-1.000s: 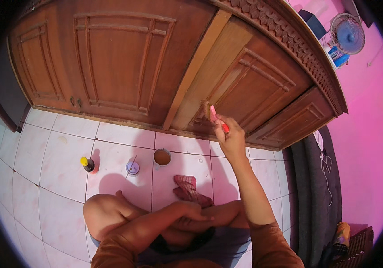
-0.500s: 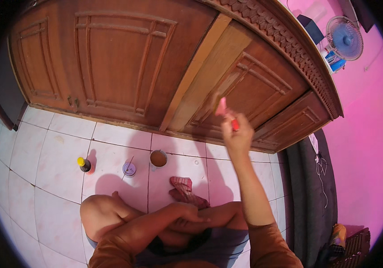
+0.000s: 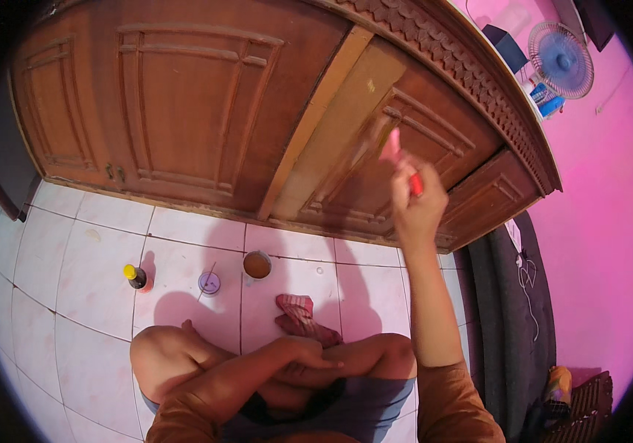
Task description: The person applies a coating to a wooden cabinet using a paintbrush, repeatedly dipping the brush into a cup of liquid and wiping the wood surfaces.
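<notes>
My right hand (image 3: 421,210) grips a red paintbrush (image 3: 392,148), its fingers closed round the handle. The brush head points up at the carved panel of the brown wooden cabinet (image 3: 198,111), slightly blurred by motion; whether the bristles touch the wood I cannot tell. Low in front of me, my left hand (image 3: 310,354) rests over my crossed legs, loosely open with nothing seen in it; some of its fingers are hidden. Just beyond it a red checked cloth (image 3: 300,314) lies crumpled on the floor.
On the white tiled floor (image 3: 102,258) stand a dark bottle with a yellow cap (image 3: 136,277), a small purple container with a thin stick (image 3: 209,283) and a mug of brown liquid (image 3: 257,264). A dark cushion (image 3: 512,332) lies at the right; a fan (image 3: 561,60) stands atop the cabinet.
My right hand has moved up and to the right along the cabinet panel with the paintbrush. My left hand stays where it was. The view has shifted slightly.
</notes>
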Motion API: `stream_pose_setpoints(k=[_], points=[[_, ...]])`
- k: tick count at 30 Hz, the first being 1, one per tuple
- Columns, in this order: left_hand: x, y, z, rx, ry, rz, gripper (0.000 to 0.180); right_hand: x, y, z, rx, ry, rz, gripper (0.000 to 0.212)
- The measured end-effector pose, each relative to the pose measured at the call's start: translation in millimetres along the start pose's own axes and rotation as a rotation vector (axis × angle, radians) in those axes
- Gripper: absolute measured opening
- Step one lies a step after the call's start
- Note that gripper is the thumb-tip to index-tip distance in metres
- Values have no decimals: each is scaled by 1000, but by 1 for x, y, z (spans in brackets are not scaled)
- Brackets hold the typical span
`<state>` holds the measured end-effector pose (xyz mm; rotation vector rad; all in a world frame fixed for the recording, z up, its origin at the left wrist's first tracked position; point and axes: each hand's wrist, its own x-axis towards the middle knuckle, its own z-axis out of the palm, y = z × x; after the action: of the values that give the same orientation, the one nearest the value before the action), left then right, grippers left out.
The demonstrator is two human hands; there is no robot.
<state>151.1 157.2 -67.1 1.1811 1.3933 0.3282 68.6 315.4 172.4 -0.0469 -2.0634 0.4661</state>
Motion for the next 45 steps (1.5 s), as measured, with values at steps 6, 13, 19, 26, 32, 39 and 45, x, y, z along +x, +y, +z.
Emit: stream_pose_setpoints(k=[6, 13, 19, 26, 32, 39, 45], points=[[11, 5, 0, 13, -46, 22, 108, -42, 38, 24, -108, -167, -82, 14], [12, 2, 2, 15, -51, -6, 108, 40, 1, -4, -18, 102, -247, 13], [8, 10, -4, 12, -41, -1, 107, 2, 13, -12, -105, -44, -154, 13], [3, 11, -2, 4, -74, -36, 105, 17, 19, 2, -144, -34, -244, 14], [8, 6, -1, 6, -55, -26, 104, 39, 3, -11, -30, 170, -312, 20], [-1, 7, -3, 25, -52, -31, 104, -15, 19, 20, -55, -32, -114, 21], [-2, 13, -2, 9, -61, -36, 104, 7, 8, 0, 8, 136, -230, 20]])
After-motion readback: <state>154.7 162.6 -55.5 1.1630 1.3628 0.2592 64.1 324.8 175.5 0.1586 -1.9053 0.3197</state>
